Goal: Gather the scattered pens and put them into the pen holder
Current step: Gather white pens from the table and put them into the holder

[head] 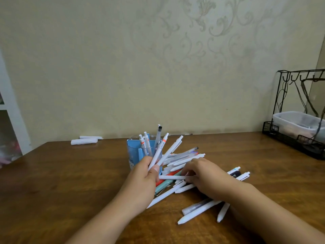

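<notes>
Left hand (146,170) is closed around two white pens (162,152), which stick up and lean to the right in front of the blue pen holder (134,150). Part of the holder is hidden behind this hand, so its lower front cannot be seen. A few pens already stand inside the holder, tips down.

Right hand (204,176) lies over the pile of pens (182,160) just right of the holder. Its fingers pinch one white pen (173,177) that lies flat and points toward the left hand. Many pens under this hand and arm are covered, and how many there are cannot be told. A red pen and a green pen (163,186) peek out from under the white ones.

More white pens (200,211) lie nearer the person than the holder, partly under the right arm.

Left of the holder the wooden table (70,173) is bare and wide. Behind and left of the holder, near the table's back edge, lie two white rolls (84,140). Far to the right of the holder a black wire rack (297,141) is cut off by the picture's edge.
</notes>
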